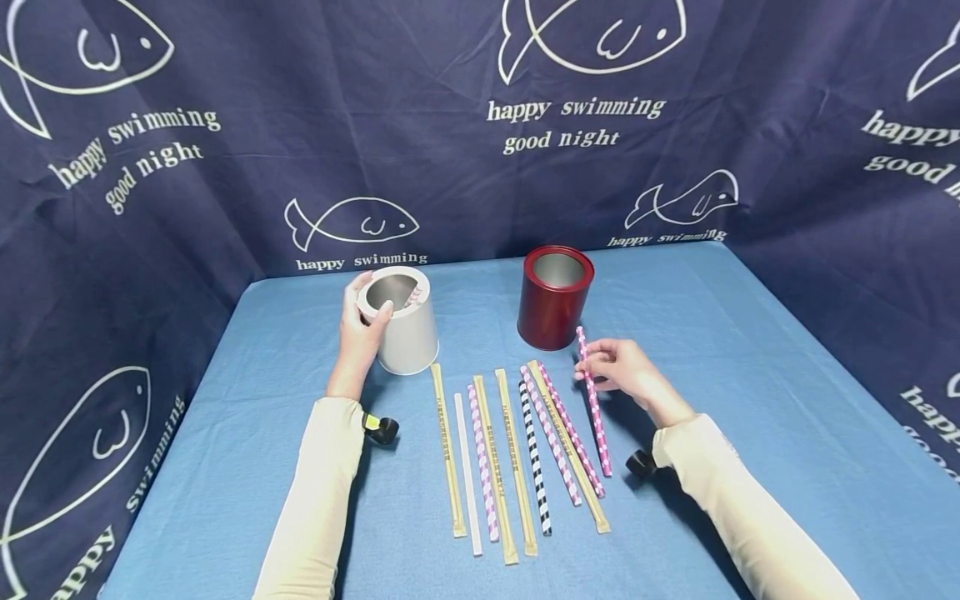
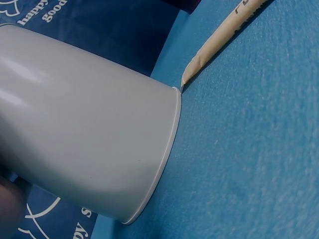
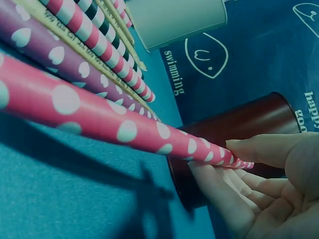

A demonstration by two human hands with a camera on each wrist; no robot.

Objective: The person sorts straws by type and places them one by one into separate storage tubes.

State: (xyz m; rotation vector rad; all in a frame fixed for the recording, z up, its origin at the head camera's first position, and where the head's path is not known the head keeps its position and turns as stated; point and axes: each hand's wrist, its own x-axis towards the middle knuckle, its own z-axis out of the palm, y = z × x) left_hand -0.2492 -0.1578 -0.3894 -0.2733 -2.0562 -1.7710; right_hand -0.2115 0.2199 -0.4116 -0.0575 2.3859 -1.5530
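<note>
My left hand (image 1: 365, 329) grips the white can (image 1: 408, 337) by its rim, thumb over the near edge and fingers round the far side. Inside that can leans a pink-and-white straw (image 1: 413, 296). Between thumb and fingers, my right hand (image 1: 621, 368) pinches a pink straw with white dots (image 1: 595, 408) near its upper end. In the right wrist view this straw (image 3: 119, 122) slants over the cloth and casts a shadow. Just behind the right hand stands the red can (image 1: 553, 308), open at the top.
Several straws lie in a row on the blue cloth (image 1: 262, 517): paper-wrapped ones (image 1: 448, 450), a plain white one (image 1: 467, 475), a black-and-white striped one (image 1: 535, 458), pink striped ones (image 1: 551, 433) and a heart-patterned one (image 1: 573, 433). A dark fish-print curtain (image 1: 465, 125) hangs behind.
</note>
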